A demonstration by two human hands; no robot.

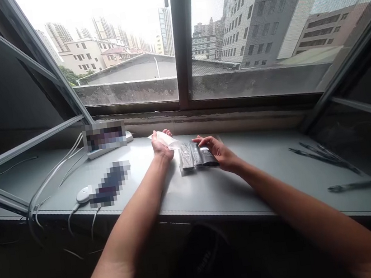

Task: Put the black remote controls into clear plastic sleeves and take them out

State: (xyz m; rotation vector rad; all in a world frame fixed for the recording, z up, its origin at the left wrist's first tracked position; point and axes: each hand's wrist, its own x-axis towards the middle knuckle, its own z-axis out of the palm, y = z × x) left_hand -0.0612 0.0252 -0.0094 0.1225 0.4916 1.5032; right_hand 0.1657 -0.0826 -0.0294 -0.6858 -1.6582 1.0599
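Observation:
My left hand [162, 147] is turned palm up, its fingers curled round a thin whitish sheet or bag [165, 139]. On the desk to its right lies a clear-wrapped packet [185, 156]. A second dark wrapped item [196, 153] is beside that packet. My right hand [214, 149] grips a black rounded object [208, 157] at the right end of this row, fingers over its top. The items sit close together between my two hands.
The grey desk [193, 197] runs below a window. At the left are cables, a white power strip [109, 146], a white round device [83, 195] and blurred-out items. Pens [320, 155] and a greenish pen-like object [351, 186] lie at the right.

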